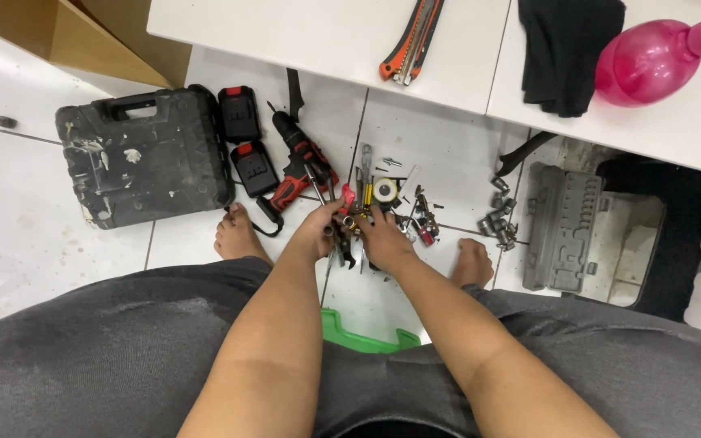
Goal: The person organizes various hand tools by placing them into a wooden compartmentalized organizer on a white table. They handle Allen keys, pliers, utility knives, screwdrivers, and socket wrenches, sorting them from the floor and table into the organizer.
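While we sit over the white tiled floor (pixel 18 235), our left hand (pixel 318 231) curls around a bundle of small hand tools (pixel 342 235), fingers closed on dark and pink handles. Our right hand (pixel 383 239) lies just beside it, fingers bent down onto the same bundle; how tightly it grips we cannot tell. These tools are thin metal shafts jumbled together on the tiles between our bare feet. Nearby lie a red cordless drill (pixel 298 166), a roll of tape (pixel 384 190), scattered sockets (pixel 501 223) and a black case (pixel 144 158).
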